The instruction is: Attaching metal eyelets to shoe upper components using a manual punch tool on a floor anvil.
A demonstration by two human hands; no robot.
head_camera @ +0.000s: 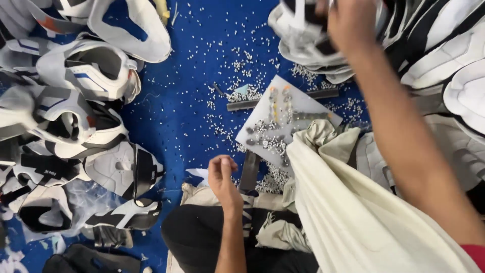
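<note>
Right hand [351,23] grip clamped on shoe upper [303,38]; left hand [222,177] fisted, apart.

The left hand [222,177] sits low in the middle of the view, curled into a loose fist with the fingers folded inward and the knuckles facing up. Its wrist is straight, and the bare forearm runs nearly straight down to the bottom edge.

The right hand [351,23] is stretched far forward at the top of the view, blurred, its back toward the camera and its fingers bent down out of sight. The right arm is bare and fully extended, slanting from the lower right corner, where a red sleeve edge [477,255] shows, up to the wrist.
</note>
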